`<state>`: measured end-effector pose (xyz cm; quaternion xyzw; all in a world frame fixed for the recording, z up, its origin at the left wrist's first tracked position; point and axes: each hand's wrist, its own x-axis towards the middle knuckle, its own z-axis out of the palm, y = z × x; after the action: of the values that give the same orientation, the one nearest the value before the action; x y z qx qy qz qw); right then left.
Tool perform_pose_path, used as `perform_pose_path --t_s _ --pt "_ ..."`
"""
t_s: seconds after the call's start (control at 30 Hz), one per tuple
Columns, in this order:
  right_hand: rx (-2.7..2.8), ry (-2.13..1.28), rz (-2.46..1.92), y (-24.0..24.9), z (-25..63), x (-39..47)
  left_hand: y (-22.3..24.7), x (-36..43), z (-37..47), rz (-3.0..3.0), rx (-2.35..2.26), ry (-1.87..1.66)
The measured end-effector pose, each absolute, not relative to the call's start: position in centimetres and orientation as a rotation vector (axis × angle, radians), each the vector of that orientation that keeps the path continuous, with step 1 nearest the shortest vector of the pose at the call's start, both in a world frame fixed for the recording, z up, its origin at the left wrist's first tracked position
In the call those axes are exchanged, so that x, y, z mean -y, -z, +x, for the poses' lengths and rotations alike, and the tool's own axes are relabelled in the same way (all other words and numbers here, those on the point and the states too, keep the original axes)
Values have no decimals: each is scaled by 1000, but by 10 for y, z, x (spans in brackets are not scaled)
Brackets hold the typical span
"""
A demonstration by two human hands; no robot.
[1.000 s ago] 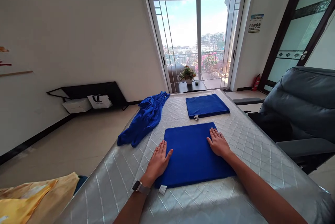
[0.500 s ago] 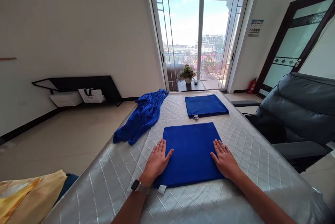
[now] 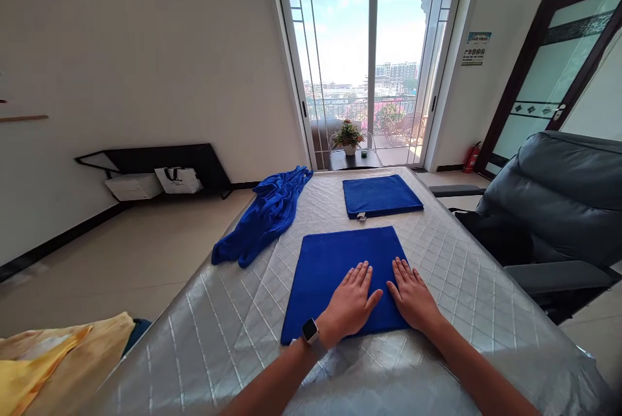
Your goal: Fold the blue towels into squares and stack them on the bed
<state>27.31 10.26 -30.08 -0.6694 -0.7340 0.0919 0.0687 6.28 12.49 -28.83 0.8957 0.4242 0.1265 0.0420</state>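
A folded blue cloth (image 3: 321,280) lies flat on the silver quilted surface (image 3: 233,319) in front of me. My left hand (image 3: 350,299), with a watch on its wrist, rests open on the cloth's right half, fingers extended. Flat on the right edge of the same cloth is my right hand (image 3: 413,293), also open, its thumb pointing at the left one. Farther back sits a second folded blue cloth (image 3: 381,196) with a white tag. A crumpled blue cloth (image 3: 272,208) lies at the surface's left edge.
Yellow fabric (image 3: 63,364) is at the lower left. A dark armchair (image 3: 573,189) stands along the right side. Beyond the far edge, a small table holds a potted plant (image 3: 348,137). A black rack (image 3: 165,160) with a white bag is by the left wall.
My left hand has moved right, from the cloth's left edge to its right half, near the right hand. My right hand has shifted slightly left.
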Motion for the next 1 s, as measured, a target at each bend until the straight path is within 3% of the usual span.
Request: perform_pose_path --t_s 0.2,0.67,1.0 --pt "2322 -232 -1967 297 276 -100 289 -117 126 2714 -1164 -399" --pt "2227 -281 -2017 301 274 -103 317 -72 -61 2476 -1846 -291" --pt "2179 -254 -2043 295 280 -66 333 -69 -71 2467 -1897 -402"
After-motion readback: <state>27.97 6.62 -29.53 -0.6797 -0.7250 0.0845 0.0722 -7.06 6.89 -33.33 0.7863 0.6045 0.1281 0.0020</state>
